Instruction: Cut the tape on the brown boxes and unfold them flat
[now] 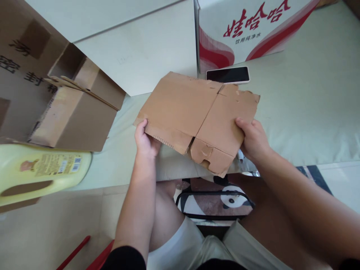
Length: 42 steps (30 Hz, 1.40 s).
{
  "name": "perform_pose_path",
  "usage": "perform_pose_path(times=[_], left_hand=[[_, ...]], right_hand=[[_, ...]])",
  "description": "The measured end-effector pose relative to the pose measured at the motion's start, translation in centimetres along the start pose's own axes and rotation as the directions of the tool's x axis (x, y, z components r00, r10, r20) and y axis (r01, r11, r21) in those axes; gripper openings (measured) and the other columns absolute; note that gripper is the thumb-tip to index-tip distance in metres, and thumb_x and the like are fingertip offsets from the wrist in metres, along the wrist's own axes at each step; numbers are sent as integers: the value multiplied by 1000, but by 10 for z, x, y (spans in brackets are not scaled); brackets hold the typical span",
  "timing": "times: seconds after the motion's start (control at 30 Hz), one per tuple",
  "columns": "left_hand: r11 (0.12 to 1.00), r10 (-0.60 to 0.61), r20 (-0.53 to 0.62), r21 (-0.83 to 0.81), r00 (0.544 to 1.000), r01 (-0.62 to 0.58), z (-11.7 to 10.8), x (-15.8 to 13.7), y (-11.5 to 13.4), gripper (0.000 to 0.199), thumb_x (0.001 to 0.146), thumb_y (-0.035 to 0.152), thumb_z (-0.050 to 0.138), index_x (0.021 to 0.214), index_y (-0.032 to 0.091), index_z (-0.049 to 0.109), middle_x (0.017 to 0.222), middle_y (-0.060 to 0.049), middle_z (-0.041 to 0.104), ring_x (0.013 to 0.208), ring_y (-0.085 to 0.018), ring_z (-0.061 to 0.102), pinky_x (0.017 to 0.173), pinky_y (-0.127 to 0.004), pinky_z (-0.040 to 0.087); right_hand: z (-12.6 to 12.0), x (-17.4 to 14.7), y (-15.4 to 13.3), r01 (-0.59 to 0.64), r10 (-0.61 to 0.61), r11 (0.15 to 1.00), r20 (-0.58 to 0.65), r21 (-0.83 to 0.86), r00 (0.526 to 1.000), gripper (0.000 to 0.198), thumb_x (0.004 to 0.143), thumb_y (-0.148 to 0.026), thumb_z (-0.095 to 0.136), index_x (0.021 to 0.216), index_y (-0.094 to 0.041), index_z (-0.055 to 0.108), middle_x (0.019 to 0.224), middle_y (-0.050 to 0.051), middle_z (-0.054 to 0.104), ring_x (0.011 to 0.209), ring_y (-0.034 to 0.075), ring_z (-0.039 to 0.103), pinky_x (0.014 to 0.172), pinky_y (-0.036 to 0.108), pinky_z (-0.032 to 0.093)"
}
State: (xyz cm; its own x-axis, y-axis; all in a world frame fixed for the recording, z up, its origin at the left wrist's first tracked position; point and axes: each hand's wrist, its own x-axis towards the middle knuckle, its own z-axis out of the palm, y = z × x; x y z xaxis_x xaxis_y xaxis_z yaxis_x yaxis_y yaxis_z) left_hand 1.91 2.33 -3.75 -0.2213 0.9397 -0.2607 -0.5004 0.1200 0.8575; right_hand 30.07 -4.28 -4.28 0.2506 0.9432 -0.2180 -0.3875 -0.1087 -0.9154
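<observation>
Between my two hands is a creased piece of brown cardboard (180, 107), tilted above the pale green surface. My left hand (146, 140) grips its left corner, the thumb on top and the other fingers hidden underneath. On the right edge, my right hand (254, 138) pinches the sheet the same way. A fold line runs across the cardboard, and its near edge has a torn flap with a notch. Just beyond its far edge lies a smartphone (229, 75) with a dark screen. Something shiny and partly hidden shows beside my right hand.
Brown cardboard boxes (87, 120) stand at the left, with a yellow jug (84, 159) in front of them. A white box (163, 48) and a red-and-white water carton (213, 41) stand at the back. Below is a panda-patterned item (208, 204) between my legs.
</observation>
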Motion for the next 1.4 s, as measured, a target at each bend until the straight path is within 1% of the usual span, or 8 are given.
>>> perform_pose_path(times=[0.17,0.27,0.4,0.63,0.77,1.0,1.13,1.4], left_hand=[[1000,6,0,-11,1000,-6,2,-1,0,32,77,42,70,100,20,71,106,-7,77,116,-29,69,102,-39,57],[1000,5,14,0,1000,-5,1,0,0,34,76,44,71,101,20,70,107,-8,76,120,-31,67,105,-40,55],[1000,-6,16,7,1000,5,1,0,0,38,72,45,73,102,21,69,107,-9,76,120,-32,67,106,-43,55],[999,20,31,26,999,-21,-1,0,0,44,70,46,74,105,22,67,108,-8,76,123,-32,66,105,-41,54],[1000,7,22,14,1000,-7,-1,0,0,41,72,45,72,105,22,67,110,-8,76,120,-31,67,105,-40,54],[1000,6,9,-19,1000,-6,1,-1,0,35,75,41,70,103,21,70,107,-8,78,114,-30,70,101,-40,57],[1000,15,8,-13,1000,-15,2,-1,0,34,74,42,71,99,21,70,105,-8,77,116,-30,69,102,-39,56],[1000,23,28,8,999,-23,-1,0,-2,39,73,45,72,104,21,69,109,-9,76,122,-32,66,106,-42,54]], right_hand=[[0,0,-1,4,-4,1000,1,-5,1000,31,71,-48,79,89,-26,68,101,5,80,113,35,73,97,53,60],[1,0,-1,-3,3,1000,-3,-16,1000,31,70,-49,78,89,-27,68,101,5,80,113,34,73,97,52,61],[2,0,-1,0,0,1000,3,-25,1000,30,71,-49,77,89,-27,68,100,4,80,111,33,73,96,51,62],[2,-1,-1,3,-3,999,1,-45,1000,32,71,-50,76,92,-27,67,101,4,80,110,33,74,94,51,62],[2,-1,-1,-1,1,1000,6,-27,1000,29,73,-48,76,91,-27,67,100,4,80,109,33,74,95,51,62],[1,-1,-1,0,0,1000,0,-10,1000,28,71,-47,78,89,-28,68,97,3,80,108,33,74,94,51,62],[0,-1,0,6,-6,1000,3,-29,1000,27,73,-48,76,89,-28,69,99,3,80,108,33,75,94,51,62],[-1,0,2,5,-5,999,18,-32,1000,27,76,-47,75,94,-28,69,102,3,81,107,32,75,96,51,62]])
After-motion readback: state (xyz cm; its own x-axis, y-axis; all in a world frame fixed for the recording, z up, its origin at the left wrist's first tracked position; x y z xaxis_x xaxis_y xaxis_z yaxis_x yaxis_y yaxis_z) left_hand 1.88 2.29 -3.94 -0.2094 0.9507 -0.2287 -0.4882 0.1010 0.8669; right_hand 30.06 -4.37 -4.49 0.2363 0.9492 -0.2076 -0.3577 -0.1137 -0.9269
